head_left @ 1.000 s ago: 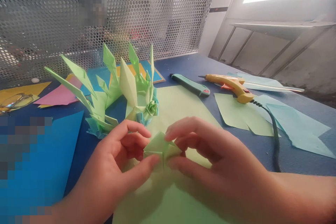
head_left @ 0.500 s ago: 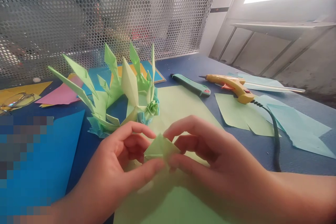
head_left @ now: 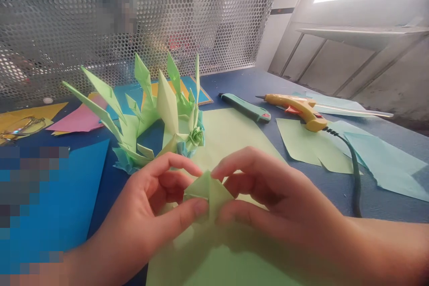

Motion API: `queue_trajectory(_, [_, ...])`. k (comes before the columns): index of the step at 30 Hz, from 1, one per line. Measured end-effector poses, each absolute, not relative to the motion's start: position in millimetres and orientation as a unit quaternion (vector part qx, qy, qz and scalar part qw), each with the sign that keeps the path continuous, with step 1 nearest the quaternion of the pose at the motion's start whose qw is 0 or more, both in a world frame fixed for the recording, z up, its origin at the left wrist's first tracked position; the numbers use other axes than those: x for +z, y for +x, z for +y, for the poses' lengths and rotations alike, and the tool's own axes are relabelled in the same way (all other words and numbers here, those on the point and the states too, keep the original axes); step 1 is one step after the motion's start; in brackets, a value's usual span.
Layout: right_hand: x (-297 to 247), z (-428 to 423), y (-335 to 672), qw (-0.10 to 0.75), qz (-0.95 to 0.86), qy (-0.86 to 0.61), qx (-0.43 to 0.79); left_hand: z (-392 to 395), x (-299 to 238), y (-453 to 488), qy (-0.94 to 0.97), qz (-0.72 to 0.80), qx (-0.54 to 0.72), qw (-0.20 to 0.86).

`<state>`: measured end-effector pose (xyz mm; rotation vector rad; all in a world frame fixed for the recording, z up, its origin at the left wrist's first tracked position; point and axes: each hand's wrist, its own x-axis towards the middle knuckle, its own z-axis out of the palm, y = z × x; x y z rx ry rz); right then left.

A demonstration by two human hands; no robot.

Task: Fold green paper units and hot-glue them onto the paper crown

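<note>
A small folded piece of light green paper [head_left: 210, 190] is pinched between both hands, its peak pointing up. My left hand [head_left: 147, 208] grips its left side, thumb on the near face and index finger by the top. From the other side, my right hand [head_left: 271, 201] grips the right corner with thumb and fingers. Both hands are above a large light green sheet [head_left: 234, 132]. Just behind my left hand stands a folded green paper crown [head_left: 134, 134] with tall pointed spikes, a green paper rose [head_left: 195, 136] and blue-green paper pieces at its base.
A utility knife [head_left: 246, 108] and a yellow glue gun [head_left: 301, 108] with a black cable lie at the right, beside pale green and light blue paper pieces [head_left: 385, 161]. Left are a blue sheet [head_left: 97, 174], pink paper [head_left: 78, 114] and glasses [head_left: 25, 127]. A perforated metal panel [head_left: 201, 18] stands behind.
My left thumb has drawn back slightly to the left and my right thumb has shifted on the folded paper, uncovering more of its middle. Both hands still hold it.
</note>
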<state>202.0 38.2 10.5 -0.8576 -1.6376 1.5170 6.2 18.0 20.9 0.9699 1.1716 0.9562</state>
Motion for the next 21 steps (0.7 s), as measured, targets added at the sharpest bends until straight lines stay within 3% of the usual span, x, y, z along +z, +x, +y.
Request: queue_trajectory(21, [13.2,41.5,201.7,0.368,-0.653,-0.328,0.575,18.4,17.6,6.0,0.412,0.488,0.435,0.635])
